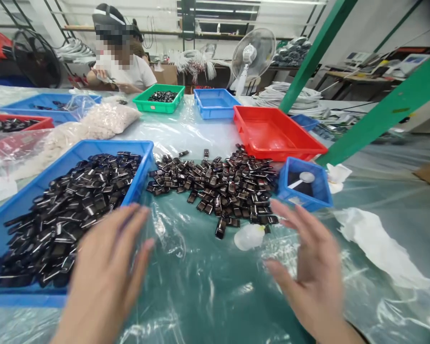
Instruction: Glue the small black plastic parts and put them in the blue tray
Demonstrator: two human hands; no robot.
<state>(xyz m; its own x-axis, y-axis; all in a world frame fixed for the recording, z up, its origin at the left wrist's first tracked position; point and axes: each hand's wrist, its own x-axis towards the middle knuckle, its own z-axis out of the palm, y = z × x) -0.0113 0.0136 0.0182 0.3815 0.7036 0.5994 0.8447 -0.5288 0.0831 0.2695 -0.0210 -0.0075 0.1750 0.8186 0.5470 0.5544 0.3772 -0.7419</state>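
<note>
My left hand [109,260] is over the near right edge of a large blue tray [148,157], fingers apart and nothing in them. Dark plastic parts [79,205] fill that tray. On the right, my right hand [313,267] hovers open above the plastic-covered table, thumb spread from the fingers. Between and beyond both hands lies a loose pile of similar small black parts [215,181]. A small whitish translucent object [249,237] with a yellow spot rests at the pile's near edge, left of my right hand; I cannot make out its kind.
A small blue bin [286,191] holds a white spoon [304,178] and dark contents. Behind are a red tray [272,155], a blue tray [218,112] and a green tray [157,109] of black parts. White tissue [383,248] lies right. A green post [390,107] slants across. A person [129,69] sits opposite.
</note>
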